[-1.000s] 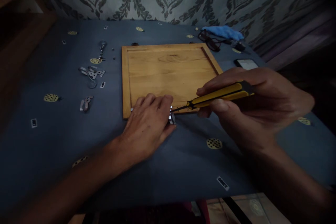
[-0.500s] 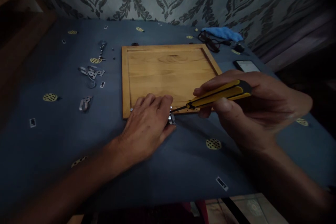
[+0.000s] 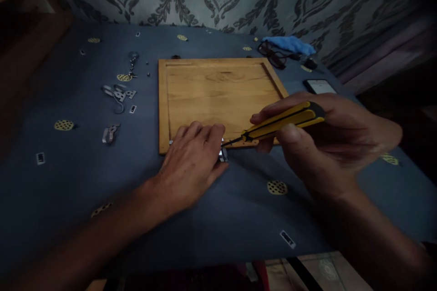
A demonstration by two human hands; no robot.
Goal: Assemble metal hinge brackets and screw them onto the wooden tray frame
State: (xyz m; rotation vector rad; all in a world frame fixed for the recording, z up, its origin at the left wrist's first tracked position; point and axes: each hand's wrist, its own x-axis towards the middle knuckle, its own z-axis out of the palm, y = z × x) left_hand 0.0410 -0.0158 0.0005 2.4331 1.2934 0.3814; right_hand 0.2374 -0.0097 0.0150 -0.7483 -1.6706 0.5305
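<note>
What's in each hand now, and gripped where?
Right hand: the screwdriver, by its yellow-and-black handle. Left hand: over a metal piece at the near edge of the wooden panel; whether it's gripped cannot be told.

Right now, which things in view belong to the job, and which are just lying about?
Job, it seems: yellow-black screwdriver; framed wooden panel; shiny metal fitting by left hand; probably loose silver metal pieces.
Lying about: blue cloth; dark eyeglasses; black phone.
</note>
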